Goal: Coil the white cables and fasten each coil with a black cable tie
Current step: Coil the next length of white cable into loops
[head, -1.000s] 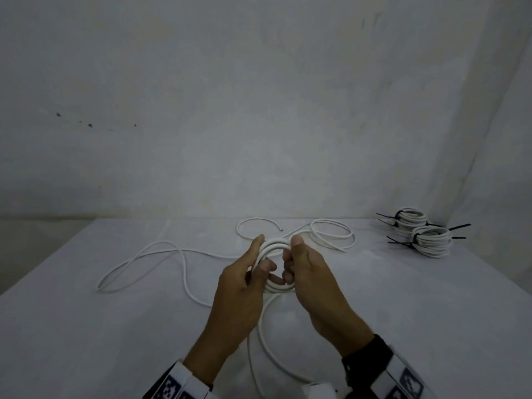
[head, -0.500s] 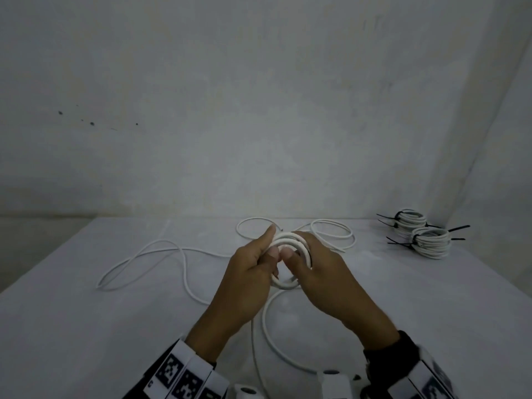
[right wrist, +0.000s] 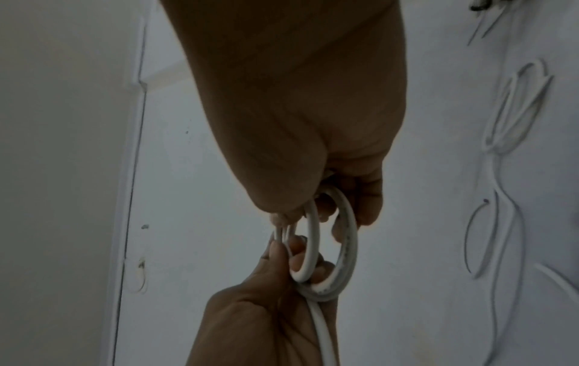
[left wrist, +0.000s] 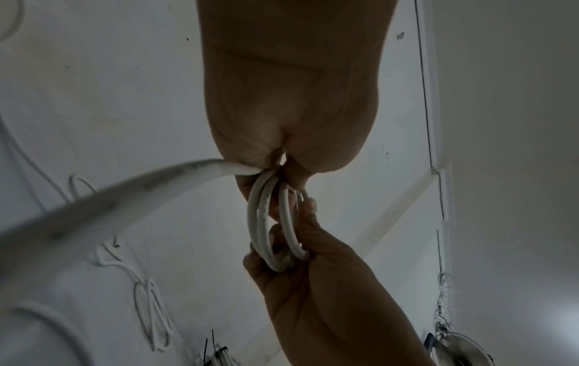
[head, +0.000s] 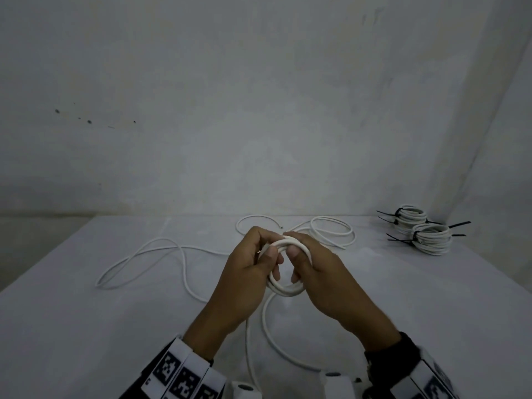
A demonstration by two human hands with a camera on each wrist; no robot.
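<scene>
Loose white cable (head: 138, 254) trails toward the tabletop's (head: 72, 326) left edge while, above mid-table, left hand (head: 244, 272) pinches the small coil (head: 285, 287) and right hand (head: 322, 272) curls round it; judged best: left keeps loops stacked, right feeds slack evenly.

Hidden turns, cropped cable, blurred foreground

The left hand (head: 247, 272) and right hand (head: 322, 272) are covering both sides of the small coil (head: 285, 289), so its count of turns is staying uncertain; below the fingers, the trailing cable (head: 266, 326) is running off the head view's bottom edge, its end unseen. In the left wrist view the cable (left wrist: 103, 210) leaving the fingers is blurring badly, and the tied coils (left wrist: 219, 356) are getting cropped at the bottom edge.
</scene>
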